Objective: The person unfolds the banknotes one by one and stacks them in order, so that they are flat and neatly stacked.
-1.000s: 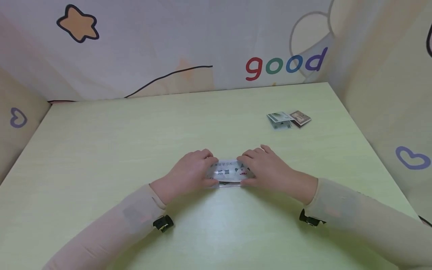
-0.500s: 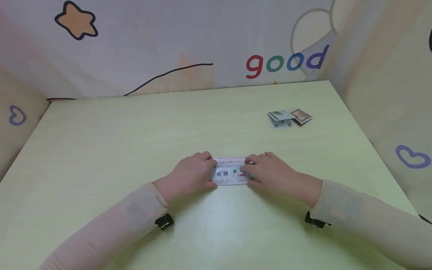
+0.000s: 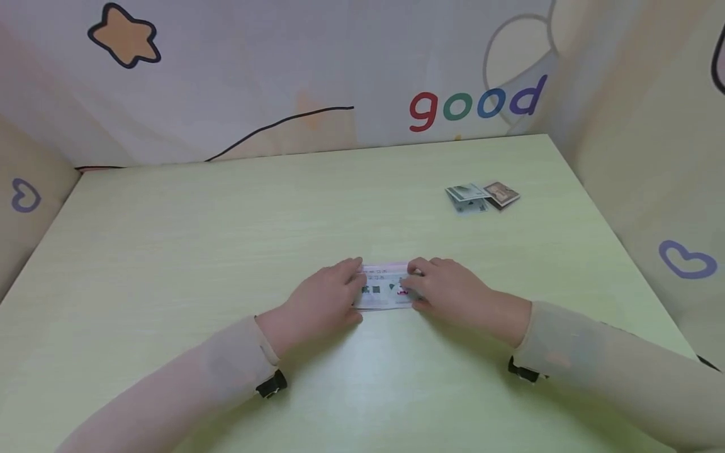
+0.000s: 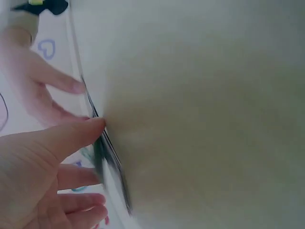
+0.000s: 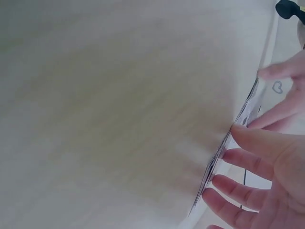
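Note:
A printed paper banknote (image 3: pixel 382 294), pale with dark print and a small red-mouthed figure, lies at the middle of the table, with a pinkish layer showing along its far edge. My left hand (image 3: pixel 324 294) grips its left end, thumb at the near edge and fingers over the top. At the right end my right hand (image 3: pixel 460 294) pinches it the same way. Seen edge-on in the left wrist view, the banknote (image 4: pixel 113 160) shows several thin layers, somewhat spread. From the right wrist, the thumb and fingers (image 5: pixel 252 162) sit along the layered edge of the banknote (image 5: pixel 214 160).
Toward the back right lie a folded green note (image 3: pixel 467 197) and a folded brown note (image 3: pixel 501 194), overlapping each other. Behind the pale green table (image 3: pixel 198 233) hangs a printed cloth (image 3: pixel 255 75), with more cloth at both sides.
The banknote has flattened, and a pinkish layer now shows at its far edge. My left fingers have shifted over its top and the left thumb has slipped slightly nearer me.

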`<control>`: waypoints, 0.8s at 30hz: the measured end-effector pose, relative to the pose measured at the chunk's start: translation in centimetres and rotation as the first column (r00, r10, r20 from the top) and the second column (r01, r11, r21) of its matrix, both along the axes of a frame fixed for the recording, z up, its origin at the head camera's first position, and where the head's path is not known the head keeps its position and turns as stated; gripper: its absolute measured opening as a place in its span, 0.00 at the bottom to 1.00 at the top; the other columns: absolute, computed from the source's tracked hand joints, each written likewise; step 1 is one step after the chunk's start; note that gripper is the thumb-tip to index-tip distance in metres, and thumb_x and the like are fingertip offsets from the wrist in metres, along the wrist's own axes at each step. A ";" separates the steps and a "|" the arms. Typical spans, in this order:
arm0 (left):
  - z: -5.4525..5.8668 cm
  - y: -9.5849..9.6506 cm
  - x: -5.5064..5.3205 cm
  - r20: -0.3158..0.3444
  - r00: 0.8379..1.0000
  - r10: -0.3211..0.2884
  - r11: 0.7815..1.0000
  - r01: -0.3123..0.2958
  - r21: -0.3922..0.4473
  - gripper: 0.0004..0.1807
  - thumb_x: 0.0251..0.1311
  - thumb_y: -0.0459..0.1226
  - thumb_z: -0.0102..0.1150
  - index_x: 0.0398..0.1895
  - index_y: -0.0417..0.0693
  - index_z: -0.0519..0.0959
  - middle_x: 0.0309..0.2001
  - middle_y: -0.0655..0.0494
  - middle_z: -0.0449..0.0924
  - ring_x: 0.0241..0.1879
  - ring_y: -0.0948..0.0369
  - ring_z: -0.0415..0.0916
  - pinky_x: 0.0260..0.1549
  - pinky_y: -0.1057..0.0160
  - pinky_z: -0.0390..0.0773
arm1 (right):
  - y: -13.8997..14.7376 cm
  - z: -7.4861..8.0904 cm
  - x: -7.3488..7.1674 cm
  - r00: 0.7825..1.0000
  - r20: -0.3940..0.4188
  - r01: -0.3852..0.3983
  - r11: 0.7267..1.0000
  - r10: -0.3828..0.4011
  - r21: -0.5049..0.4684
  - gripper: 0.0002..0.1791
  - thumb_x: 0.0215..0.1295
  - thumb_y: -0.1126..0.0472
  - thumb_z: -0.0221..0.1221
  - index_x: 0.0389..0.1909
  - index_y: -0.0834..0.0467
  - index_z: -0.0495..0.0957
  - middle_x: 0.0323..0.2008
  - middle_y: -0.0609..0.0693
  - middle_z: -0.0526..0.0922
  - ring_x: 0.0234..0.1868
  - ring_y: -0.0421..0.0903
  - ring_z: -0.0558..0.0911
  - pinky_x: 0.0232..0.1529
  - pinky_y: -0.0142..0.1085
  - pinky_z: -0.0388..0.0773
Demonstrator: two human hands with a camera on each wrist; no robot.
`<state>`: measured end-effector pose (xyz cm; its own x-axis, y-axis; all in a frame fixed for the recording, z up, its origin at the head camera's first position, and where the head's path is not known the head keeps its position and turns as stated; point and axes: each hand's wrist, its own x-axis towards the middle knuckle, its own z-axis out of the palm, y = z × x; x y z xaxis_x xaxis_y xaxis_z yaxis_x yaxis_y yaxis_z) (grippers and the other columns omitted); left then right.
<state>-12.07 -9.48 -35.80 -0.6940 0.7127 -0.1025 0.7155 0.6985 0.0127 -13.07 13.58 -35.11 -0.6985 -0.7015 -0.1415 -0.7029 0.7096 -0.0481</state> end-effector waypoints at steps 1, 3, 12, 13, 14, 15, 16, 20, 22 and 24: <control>0.0 0.0 0.3 0.013 1.000 -0.020 1.000 0.020 0.000 0.33 0.55 0.50 0.63 0.59 0.38 0.72 0.63 0.42 0.64 0.61 0.51 0.64 0.57 0.58 0.68 | -0.1 0.0 0.0 1.000 0.001 0.000 1.000 0.000 -0.002 0.20 0.56 0.55 0.65 0.50 0.57 0.79 0.50 0.56 0.76 0.44 0.53 0.77 0.47 0.44 0.75; 0.1 -0.1 0.8 0.060 0.997 -0.044 0.999 0.044 -0.004 0.34 0.56 0.51 0.61 0.62 0.40 0.70 0.65 0.42 0.62 0.63 0.51 0.62 0.57 0.58 0.68 | -0.2 0.1 0.1 1.000 0.005 0.003 1.000 -0.003 -0.006 0.20 0.57 0.56 0.65 0.50 0.57 0.79 0.50 0.56 0.76 0.44 0.53 0.77 0.47 0.44 0.75; 0.5 -0.1 1.5 0.254 0.967 0.008 0.996 0.015 -0.089 0.40 0.58 0.61 0.51 0.70 0.52 0.60 0.71 0.44 0.49 0.69 0.50 0.49 0.57 0.55 0.67 | -0.5 -0.1 0.9 1.000 0.015 0.022 0.998 -0.023 0.064 0.22 0.62 0.58 0.60 0.56 0.61 0.75 0.56 0.59 0.72 0.53 0.57 0.74 0.52 0.49 0.72; 0.6 0.0 1.5 0.256 0.967 0.001 0.995 0.023 -0.092 0.41 0.58 0.61 0.51 0.70 0.52 0.60 0.71 0.44 0.48 0.69 0.49 0.49 0.58 0.55 0.66 | -0.6 -0.2 1.1 1.000 0.016 0.018 0.995 -0.020 0.098 0.23 0.64 0.58 0.58 0.59 0.61 0.73 0.59 0.59 0.70 0.56 0.58 0.72 0.53 0.50 0.72; 0.6 0.0 1.4 0.252 0.968 -0.008 0.995 0.033 -0.094 0.41 0.58 0.61 0.52 0.70 0.51 0.60 0.71 0.43 0.49 0.69 0.49 0.50 0.58 0.55 0.66 | -0.7 -0.2 1.4 1.000 0.022 0.007 0.992 -0.010 0.128 0.24 0.66 0.58 0.56 0.61 0.61 0.70 0.62 0.58 0.68 0.59 0.59 0.70 0.54 0.51 0.70; 0.7 0.1 1.4 0.249 0.968 -0.016 0.994 0.042 -0.098 0.41 0.58 0.61 0.52 0.70 0.50 0.59 0.71 0.43 0.49 0.69 0.49 0.50 0.59 0.55 0.65 | -0.8 -0.3 1.7 0.999 0.031 -0.014 0.987 0.009 0.158 0.25 0.67 0.58 0.54 0.63 0.61 0.68 0.64 0.57 0.66 0.62 0.59 0.67 0.55 0.52 0.69; 0.7 0.1 1.4 0.246 0.969 -0.023 0.994 0.049 -0.102 0.41 0.58 0.61 0.52 0.70 0.50 0.59 0.71 0.42 0.49 0.68 0.48 0.51 0.59 0.55 0.65 | -1.0 -0.4 1.9 0.998 0.049 -0.036 0.982 0.027 0.183 0.26 0.68 0.58 0.52 0.65 0.61 0.65 0.66 0.56 0.63 0.64 0.59 0.64 0.56 0.53 0.68; 0.8 0.2 1.5 0.238 0.971 -0.033 0.992 0.060 -0.109 0.42 0.58 0.61 0.52 0.70 0.49 0.58 0.71 0.42 0.49 0.68 0.48 0.51 0.59 0.55 0.65 | -1.6 -0.4 2.6 0.991 0.123 -0.086 0.971 0.059 0.222 0.29 0.71 0.54 0.46 0.70 0.56 0.56 0.71 0.49 0.53 0.69 0.55 0.56 0.59 0.52 0.65; 0.7 0.1 1.5 0.236 0.971 -0.036 0.991 0.065 -0.115 0.42 0.58 0.61 0.51 0.71 0.50 0.57 0.71 0.42 0.48 0.68 0.49 0.50 0.59 0.55 0.64 | -1.8 -0.3 2.7 0.989 0.138 -0.080 0.973 0.050 0.215 0.30 0.72 0.52 0.45 0.71 0.56 0.54 0.72 0.48 0.52 0.69 0.54 0.56 0.57 0.51 0.67; 0.6 -0.1 1.6 0.227 0.973 -0.049 0.991 0.075 -0.111 0.42 0.58 0.61 0.50 0.71 0.50 0.57 0.71 0.42 0.47 0.69 0.49 0.50 0.59 0.55 0.64 | -1.8 -0.2 2.8 0.991 0.125 -0.072 0.974 0.046 0.214 0.30 0.72 0.50 0.45 0.71 0.55 0.55 0.72 0.47 0.52 0.69 0.54 0.57 0.56 0.50 0.70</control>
<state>-10.49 -9.61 -35.21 -0.5989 0.7271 -0.3356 0.7458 0.6591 0.0972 -10.27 11.75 -35.33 -0.6261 -0.6841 -0.3742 -0.7423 0.6698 0.0173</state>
